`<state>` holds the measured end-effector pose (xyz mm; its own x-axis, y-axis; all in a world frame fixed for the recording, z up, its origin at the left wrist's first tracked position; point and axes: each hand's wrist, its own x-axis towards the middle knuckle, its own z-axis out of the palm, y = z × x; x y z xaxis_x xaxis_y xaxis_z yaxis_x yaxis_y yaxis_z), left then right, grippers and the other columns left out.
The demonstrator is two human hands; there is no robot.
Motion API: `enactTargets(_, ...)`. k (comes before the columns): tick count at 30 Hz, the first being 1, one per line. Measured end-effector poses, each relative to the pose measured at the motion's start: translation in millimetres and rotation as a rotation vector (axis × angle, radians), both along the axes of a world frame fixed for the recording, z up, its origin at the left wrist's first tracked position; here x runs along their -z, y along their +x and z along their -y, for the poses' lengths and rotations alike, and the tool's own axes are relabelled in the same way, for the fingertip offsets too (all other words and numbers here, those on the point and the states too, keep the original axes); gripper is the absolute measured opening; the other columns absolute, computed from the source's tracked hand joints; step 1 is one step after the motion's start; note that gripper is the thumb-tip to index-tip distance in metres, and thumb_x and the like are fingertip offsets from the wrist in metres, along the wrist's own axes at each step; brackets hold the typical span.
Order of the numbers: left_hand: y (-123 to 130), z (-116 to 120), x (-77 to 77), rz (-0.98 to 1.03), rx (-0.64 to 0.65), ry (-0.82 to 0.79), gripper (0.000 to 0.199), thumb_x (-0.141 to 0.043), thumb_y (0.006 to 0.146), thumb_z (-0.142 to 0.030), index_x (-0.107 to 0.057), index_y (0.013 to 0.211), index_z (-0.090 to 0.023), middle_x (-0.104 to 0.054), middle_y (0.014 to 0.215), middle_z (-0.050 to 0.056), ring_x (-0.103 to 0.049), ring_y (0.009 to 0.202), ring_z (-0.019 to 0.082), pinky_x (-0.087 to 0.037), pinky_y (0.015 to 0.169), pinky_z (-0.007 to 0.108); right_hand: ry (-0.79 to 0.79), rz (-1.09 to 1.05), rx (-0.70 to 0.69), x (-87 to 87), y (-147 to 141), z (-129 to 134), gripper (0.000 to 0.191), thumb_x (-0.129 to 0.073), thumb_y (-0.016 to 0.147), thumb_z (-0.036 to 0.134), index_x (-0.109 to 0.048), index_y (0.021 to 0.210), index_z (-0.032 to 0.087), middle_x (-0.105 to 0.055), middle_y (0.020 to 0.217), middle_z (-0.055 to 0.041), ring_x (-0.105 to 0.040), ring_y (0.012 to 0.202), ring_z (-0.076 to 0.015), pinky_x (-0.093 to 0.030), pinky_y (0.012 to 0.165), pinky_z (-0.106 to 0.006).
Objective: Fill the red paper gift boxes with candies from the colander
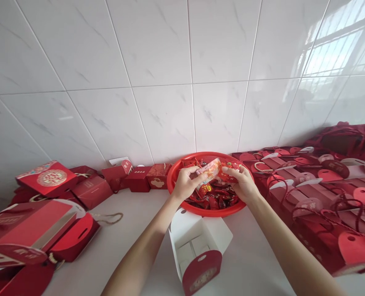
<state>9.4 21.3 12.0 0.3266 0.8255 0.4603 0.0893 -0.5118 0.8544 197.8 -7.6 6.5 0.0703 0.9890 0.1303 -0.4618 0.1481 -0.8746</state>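
Note:
Over a round red basket (172, 187) of wrapped sweets (215, 199), both hands are raised close together. My left hand (187, 181) pinches a pink and orange packet (211, 169) between thumb and fingers. A red packet (228, 170) is gripped by my right hand (242, 183), and the two packets touch or overlap. Just in front of the basket stands an open box (202, 273), white inside and dark red outside, with its flaps spread and pale blocks or dividers at the bottom.
Red gift boxes (91, 191) line the wall at the left, with larger ones (31, 230) nearer the front. Many red boxes with cord handles (312, 197) crowd the right side. A white tiled wall (160, 119) rises behind the white table (123, 242).

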Motion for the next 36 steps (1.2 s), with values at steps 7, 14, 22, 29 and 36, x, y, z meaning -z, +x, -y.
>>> enactTargets(7, 0.6, -0.6, 1.8, -0.001, 0.008, -0.032, 0.024, -0.070, 0.075, -0.040, -0.067, 0.072, -0.017, -0.058, 0.063, -0.002, -0.051, 0.057, 0.013, -0.039, 0.050, 0.022, -0.012, -0.031, 0.013, 0.4, -0.1, -0.9, 0.037, -0.093, 0.053, 0.033, -0.068, 0.074, 0.017, -0.070, 0.070, -0.0013, -0.067, 0.058, -0.0167, -0.055, 0.052, -0.026)
enactTargets(14, -0.1, -1.6, 3.1, -0.006, 0.010, -0.019, 0.024, -0.071, 0.076, -0.041, -0.070, 0.075, -0.017, -0.062, 0.066, -0.001, -0.054, 0.058, 0.014, -0.042, 0.051, 0.023, -0.004, -0.020, 0.007, 0.9, 0.1, -2.4, 0.036, -0.093, 0.055, 0.035, -0.068, 0.073, 0.016, -0.070, 0.069, -0.0020, -0.068, 0.058, -0.0177, -0.055, 0.052, -0.026)
enactTargets(22, -1.0, -2.5, 9.2, 0.034, -0.143, 0.211, 0.020, -0.075, 0.080, -0.034, -0.075, 0.092, -0.018, -0.073, 0.085, 0.004, -0.067, 0.078, 0.019, -0.053, 0.070, 0.029, -0.052, 0.022, -0.041, -2.4, -1.6, 0.2, 0.038, -0.092, 0.056, 0.035, -0.069, 0.080, 0.017, -0.074, 0.075, -0.0033, -0.070, 0.063, -0.0196, -0.055, 0.055, -0.028)
enactTargets(29, -0.6, 1.4, 9.2, 0.005, -0.183, 0.544, 0.013, -0.073, 0.084, -0.022, -0.077, 0.096, -0.021, -0.070, 0.080, 0.002, -0.065, 0.070, 0.013, -0.054, 0.066, 0.025, -0.040, 0.059, -0.090, -4.7, -1.9, 1.8, 0.038, -0.091, 0.057, 0.037, -0.070, 0.083, 0.017, -0.076, 0.081, -0.0060, -0.073, 0.069, -0.0222, -0.056, 0.056, -0.027)
enactTargets(36, -1.1, 3.8, 8.1, -0.055, -0.207, 0.642, 0.012, -0.072, 0.085, -0.020, -0.077, 0.096, -0.021, -0.066, 0.082, 0.002, -0.061, 0.068, 0.011, -0.053, 0.061, 0.023, -0.041, 0.047, -0.070, -3.1, -1.7, 1.3, 0.039, -0.092, 0.053, 0.034, -0.067, 0.079, 0.019, -0.075, 0.076, -0.0036, -0.073, 0.067, -0.0221, -0.056, 0.053, -0.027)
